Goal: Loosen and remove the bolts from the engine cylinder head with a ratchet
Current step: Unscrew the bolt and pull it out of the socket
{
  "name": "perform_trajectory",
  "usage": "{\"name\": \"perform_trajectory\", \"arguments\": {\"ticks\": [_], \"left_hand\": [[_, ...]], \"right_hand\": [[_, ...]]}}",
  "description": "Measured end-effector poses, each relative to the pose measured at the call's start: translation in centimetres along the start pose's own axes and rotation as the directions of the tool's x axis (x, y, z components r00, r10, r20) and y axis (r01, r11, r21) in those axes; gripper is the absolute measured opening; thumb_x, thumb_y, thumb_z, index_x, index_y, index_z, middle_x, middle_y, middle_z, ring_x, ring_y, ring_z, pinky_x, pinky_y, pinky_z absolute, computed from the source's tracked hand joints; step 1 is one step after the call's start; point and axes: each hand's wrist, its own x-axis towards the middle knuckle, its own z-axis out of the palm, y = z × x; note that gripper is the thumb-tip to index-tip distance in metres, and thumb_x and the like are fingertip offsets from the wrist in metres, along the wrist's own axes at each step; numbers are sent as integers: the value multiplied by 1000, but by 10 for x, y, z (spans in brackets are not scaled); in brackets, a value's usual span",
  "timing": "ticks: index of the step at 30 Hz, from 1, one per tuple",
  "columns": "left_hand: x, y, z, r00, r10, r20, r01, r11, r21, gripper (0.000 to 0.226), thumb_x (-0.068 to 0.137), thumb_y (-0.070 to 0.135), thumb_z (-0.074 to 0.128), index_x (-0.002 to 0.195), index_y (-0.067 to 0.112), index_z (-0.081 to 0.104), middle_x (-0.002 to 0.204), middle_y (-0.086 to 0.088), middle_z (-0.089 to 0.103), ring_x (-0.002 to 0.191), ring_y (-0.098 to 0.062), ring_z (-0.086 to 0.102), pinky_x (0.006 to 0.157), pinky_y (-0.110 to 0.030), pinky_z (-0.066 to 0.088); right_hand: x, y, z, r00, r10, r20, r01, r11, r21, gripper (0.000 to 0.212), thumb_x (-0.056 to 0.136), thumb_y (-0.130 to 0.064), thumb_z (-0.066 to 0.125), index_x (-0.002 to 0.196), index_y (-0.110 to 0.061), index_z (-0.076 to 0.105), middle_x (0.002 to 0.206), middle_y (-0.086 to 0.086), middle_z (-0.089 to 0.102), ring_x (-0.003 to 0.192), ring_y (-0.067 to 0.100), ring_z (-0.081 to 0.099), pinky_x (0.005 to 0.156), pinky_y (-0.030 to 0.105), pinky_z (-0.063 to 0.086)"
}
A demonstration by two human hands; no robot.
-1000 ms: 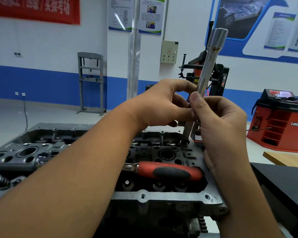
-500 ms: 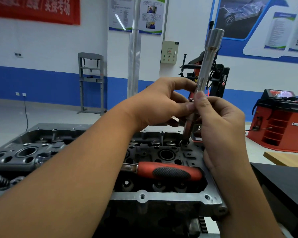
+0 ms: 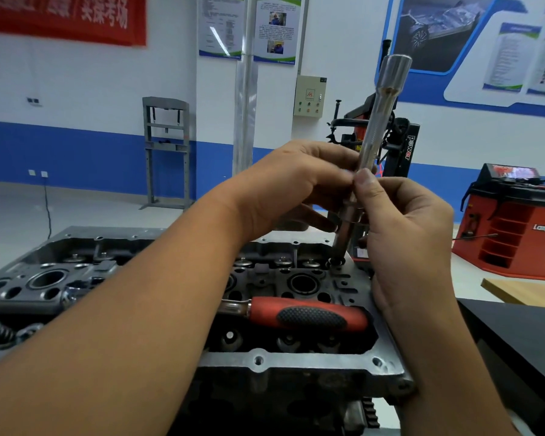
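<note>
2 hands (image 3: pixel 353 196) round near-vertical extension bar (image 3: pixel 376 127), top tilted right.

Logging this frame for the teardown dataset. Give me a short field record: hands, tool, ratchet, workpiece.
left hand: pinches extension bar
right hand: pinches extension bar
extension bar: near upright, tilted right, lower end in a bolt hole at the head's far right
ratchet: red handle, lying on the head, unheld
cylinder head: on bench, valve side up
</note>
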Motion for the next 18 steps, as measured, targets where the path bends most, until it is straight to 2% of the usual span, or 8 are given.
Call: {"name": "perform_trajectory", "arguments": {"ticks": [3, 5, 8, 10, 12, 15, 18], "left_hand": [[2, -2, 3, 999, 3, -45, 0, 998, 62, 28, 111, 24, 48, 124, 11, 69, 107, -20, 75, 97, -32, 74, 98, -66, 53], [3, -3, 3, 997, 26, -72, -17, 992, 123, 25, 110, 28, 51, 120, 15, 70, 95, -9, 74, 90, -26, 71, 91, -63, 56], [5, -4, 0, 992, 69, -109, -52, 987, 150, 24, 104, 33, 61, 114, 15, 73, 97, -14, 73, 90, -35, 62, 80, -53, 52], [5, -4, -1, 991, 78, -110, -61, 987, 149, 31, 95, 39, 63, 110, 15, 75, 96, -9, 73, 93, -38, 62, 80, -49, 48], [5, -4, 1, 990, 102, -99, -90, 990, 111, 29, 98, 36, 62, 113, 14, 75, 99, -9, 74, 91, -33, 60, 81, -47, 45], [5, -2, 2, 979, 171, -114, -160, 982, 103, 25, 108, 19, 53, 119, 6, 72, 103, -6, 75, 89, -13, 66, 84, -38, 49], [5, -2, 1, 966, 210, -149, -185, 969, 162, 24, 106, 16, 56, 115, 1, 71, 108, -13, 77, 86, -13, 68, 82, -42, 52]], "right_hand": [[0, -2, 2, 1000, 16, 23, -16, 1000, 10, 22, 100, -29, 69, 81, -19, 77, 73, 2, 76, 63, 19, 72, 51, 26, 53], [0, -2, 2, 999, 26, 45, -27, 1000, 10, 27, 100, -31, 68, 77, -24, 79, 74, 1, 76, 65, 18, 71, 55, 26, 52], [-1, -5, 1, 997, 32, 65, -35, 998, 46, 27, 98, -28, 69, 74, -22, 81, 75, 4, 76, 65, 19, 70, 55, 29, 52], [-1, -7, 1, 997, 36, 74, -43, 994, 104, 30, 99, -22, 68, 71, -19, 79, 69, 4, 73, 57, 15, 66, 48, 22, 51], [-2, -8, 1, 995, 32, 90, -43, 992, 119, 34, 100, -20, 66, 69, -19, 78, 66, 3, 71, 54, 14, 64, 45, 19, 48], [-2, -7, 2, 988, 30, 150, -46, 993, 107, 39, 102, -21, 63, 67, -25, 79, 64, 2, 69, 55, 15, 61, 46, 18, 45], [-3, -8, 1, 980, 38, 194, -59, 993, 103, 30, 96, -21, 68, 69, -29, 79, 66, 0, 68, 59, 16, 59, 50, 21, 46]]}}
